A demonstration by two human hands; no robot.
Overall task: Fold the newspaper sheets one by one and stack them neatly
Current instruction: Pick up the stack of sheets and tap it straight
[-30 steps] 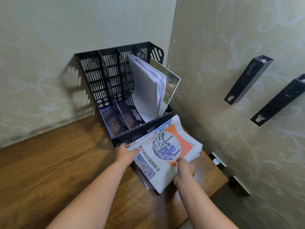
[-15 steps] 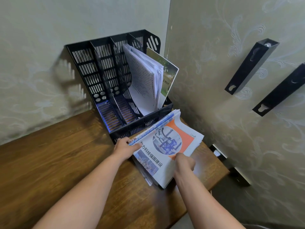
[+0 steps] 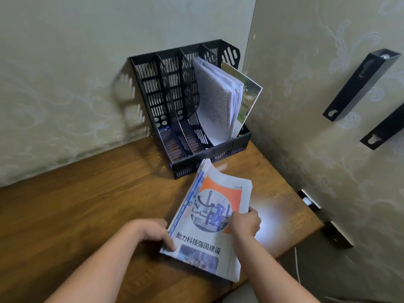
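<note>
A stack of folded newspaper sheets [image 3: 209, 217] lies on the wooden table [image 3: 87, 204], its top sheet showing an orange panel, a round photo and a black headline. My left hand [image 3: 154, 234] grips the stack's left edge near the lower corner, thumb on top. My right hand [image 3: 244, 221] holds the right edge, fingers curled round it. The far end of the stack is lifted and bends upward.
A black slotted file rack [image 3: 175, 119] stands in the corner behind the stack, with papers and a booklet [image 3: 220, 101] in its right slots. Wallpapered walls close in at the back and right, where two black brackets [image 3: 358, 84] are mounted. The table's right edge is close.
Both hands have drawn the stack away from the rack toward me and the table's front edge. The stack has turned more lengthwise, and its far end has risen.
</note>
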